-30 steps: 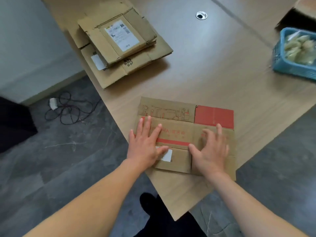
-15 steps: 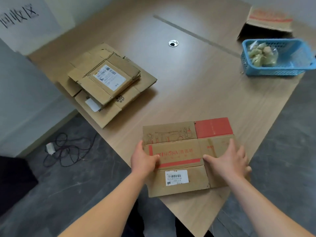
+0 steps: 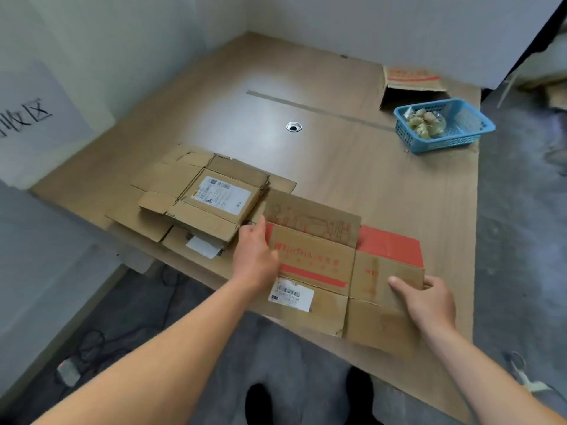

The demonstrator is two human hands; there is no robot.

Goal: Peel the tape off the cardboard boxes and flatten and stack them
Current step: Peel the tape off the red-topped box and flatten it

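**Both hands grip the flattened box, with the stack just beside it**

Left hand (image 3: pixel 256 256) pinches the left edge of the flattened box (image 3: pixel 316 259), and right hand (image 3: pixel 429 302) grasps the right edge, thumb on top and fingers curled round the rim. A two-sided hold, and my read is that it keeps the wide, floppy sheet level and stops it folding on its creases.

Widest thing first: the wooden table (image 3: pixel 337 167) fills the view. On its left side lies the stack (image 3: pixel 208 197) of flattened cartons, a labelled one on top. That is surely where this box is headed.

The flattened box sits at the near edge of the table. Its near side overhangs the floor and its far-left flap reaches the stack's right edge. Whether it is lifted clear or sliding, I can't tell.

Far right, a blue basket (image 3: pixel 441 142) holds crumpled scraps, probably peeled tape. Behind it stands an open box (image 3: pixel 411 79), not yet flattened, so there looks to be more work after this one.

Smallest of all, the white barcode label (image 3: pixel 291 294) faces up on the near flap.
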